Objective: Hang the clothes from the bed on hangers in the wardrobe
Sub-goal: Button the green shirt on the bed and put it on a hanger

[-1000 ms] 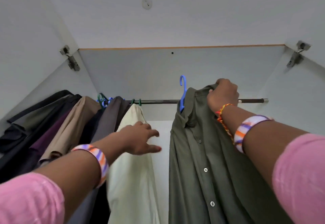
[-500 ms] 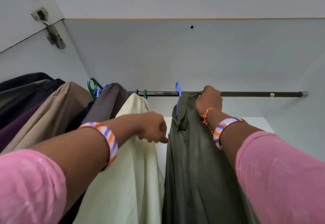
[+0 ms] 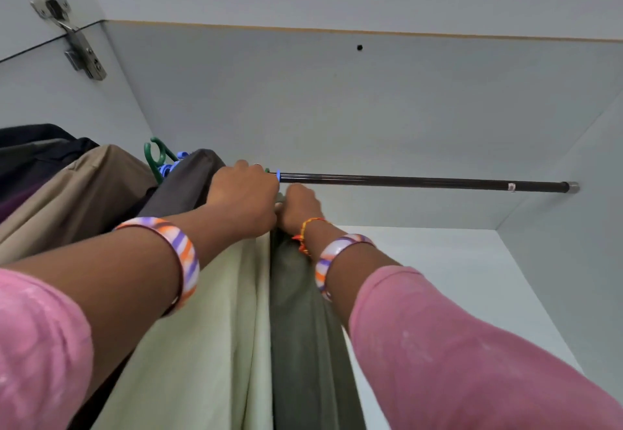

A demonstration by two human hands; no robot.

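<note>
Inside the wardrobe (image 3: 438,109), left hand (image 3: 244,198) curls over the cream shirt (image 3: 209,328)'s top; just right, right hand (image 3: 298,207) grips the olive shirt (image 3: 300,328) under the rail (image 3: 421,181).

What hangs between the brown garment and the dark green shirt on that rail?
Head view: the pale cream garment, pressed against the dark green shirt.

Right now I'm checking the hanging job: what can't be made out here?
Head view only:
- Olive shirt: collar and hanger shoulders hidden by the hands.
- Blue hook: mostly covered by the left hand.
- Right hand: fingers face away, grip unclear.
- Garment hems: cut by the bottom edge.
</note>
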